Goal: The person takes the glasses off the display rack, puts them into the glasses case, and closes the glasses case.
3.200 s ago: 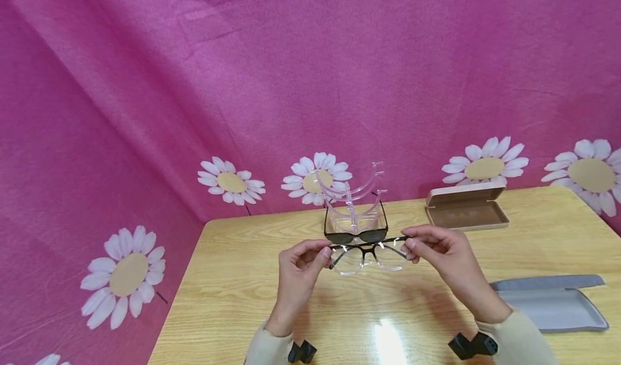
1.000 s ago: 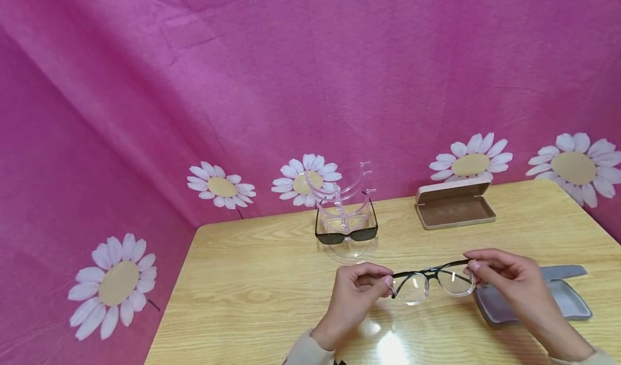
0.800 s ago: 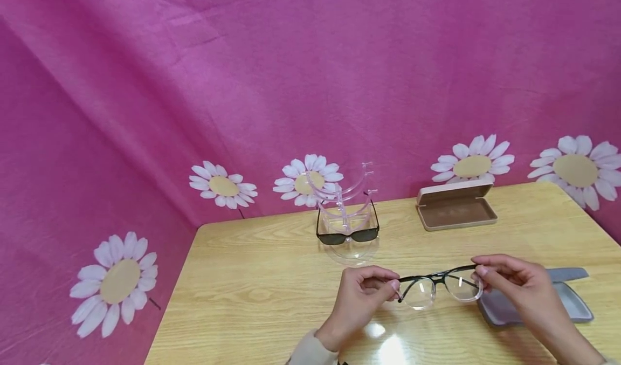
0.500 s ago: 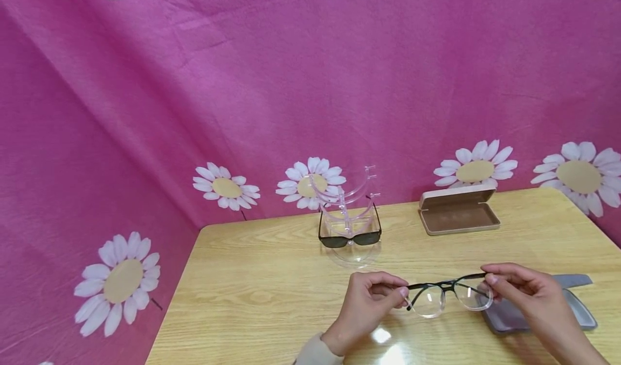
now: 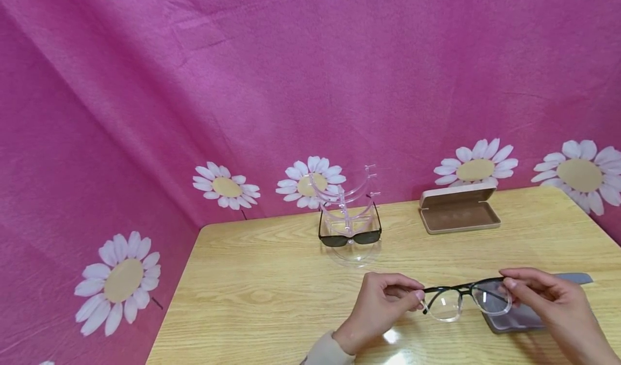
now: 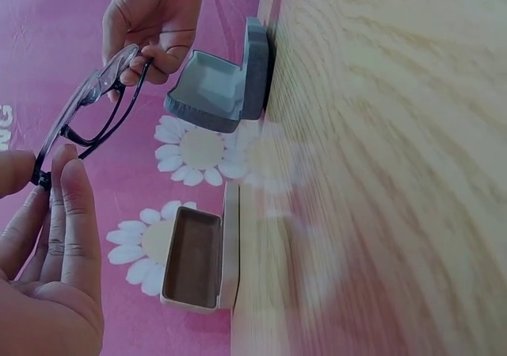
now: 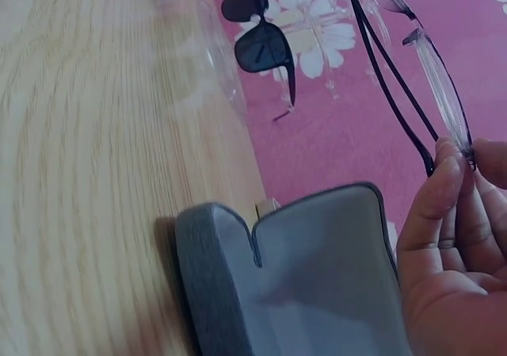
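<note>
A pair of eyeglasses [image 5: 446, 307] with a black upper rim and clear lower rims is held above the table, its temples folded behind the lenses. My left hand [image 5: 380, 310] pinches one end of the frame between thumb and fingers. At the other end, my right hand [image 5: 558, 303] pinches the opposite corner. Under and behind the right hand lies an open grey glasses case [image 5: 516, 322], partly covered by that hand. In the right wrist view the pale lining of the grey case [image 6: 210, 86] shows from the left wrist view too, with nothing seen inside.
Sunglasses [image 5: 367, 238] with dark lenses sit low on a clear display stand [image 5: 345, 208] at the back. An open beige case [image 5: 458, 219] with a brown lining stands at the back right. The wooden table [image 5: 242, 289] meets a pink cloth backdrop [image 5: 339, 84].
Both hands have carried the eyeglasses from in front of the display stand toward the right and nearer the body, to beside the grey case. Both hands keep their pinch on the frame.
</note>
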Tool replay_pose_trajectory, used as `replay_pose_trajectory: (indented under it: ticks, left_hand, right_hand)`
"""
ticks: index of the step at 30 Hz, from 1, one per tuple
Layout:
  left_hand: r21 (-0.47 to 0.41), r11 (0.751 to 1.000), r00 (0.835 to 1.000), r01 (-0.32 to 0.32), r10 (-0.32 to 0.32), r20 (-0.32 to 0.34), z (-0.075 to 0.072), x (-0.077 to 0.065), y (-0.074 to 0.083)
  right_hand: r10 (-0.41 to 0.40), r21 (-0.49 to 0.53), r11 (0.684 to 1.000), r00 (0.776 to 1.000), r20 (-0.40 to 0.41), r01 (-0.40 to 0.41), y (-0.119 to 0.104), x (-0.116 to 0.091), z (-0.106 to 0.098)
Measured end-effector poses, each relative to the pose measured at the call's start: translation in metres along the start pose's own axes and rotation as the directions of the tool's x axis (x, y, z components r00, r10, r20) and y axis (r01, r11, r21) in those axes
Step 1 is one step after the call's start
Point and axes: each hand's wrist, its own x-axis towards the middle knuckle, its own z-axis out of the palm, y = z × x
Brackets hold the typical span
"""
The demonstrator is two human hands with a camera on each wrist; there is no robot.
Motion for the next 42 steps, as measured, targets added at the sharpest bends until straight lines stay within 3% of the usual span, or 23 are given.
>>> replay_pose_trajectory:
  ticks: [14,19,26,35,42]
  left_hand:
    - [0.01,1.0,0.999,0.015,-0.016,0.051,0.019,0.01,-0.005]
    - [0.015,1.0,0.998,0.005,-0.006,0.069,0.027,0.012,-0.009]
    - [0.022,0.999,0.995,0.023,-0.025,0.1,0.038,0.017,-0.014]
    - [0.071,0.995,0.991,0.069,-0.077,0.106,0.05,0.025,-0.017]
    - [0.086,0.993,0.992,0.085,-0.093,0.088,0.058,0.029,-0.019]
  right_hand:
    - [-0.05,0.18,0.982,0.998,-0.048,0.058,0.015,-0.004,-0.018]
    - [-0.062,0.29,0.954,0.996,-0.064,0.078,0.022,-0.004,-0.024]
    - [-0.132,0.341,0.928,0.989,-0.071,0.149,0.037,-0.005,-0.035]
    - [-0.219,0.492,0.839,0.972,-0.085,0.232,0.058,-0.003,-0.045]
    - [-0.217,0.484,0.845,0.973,-0.073,0.225,0.067,0.0,-0.055]
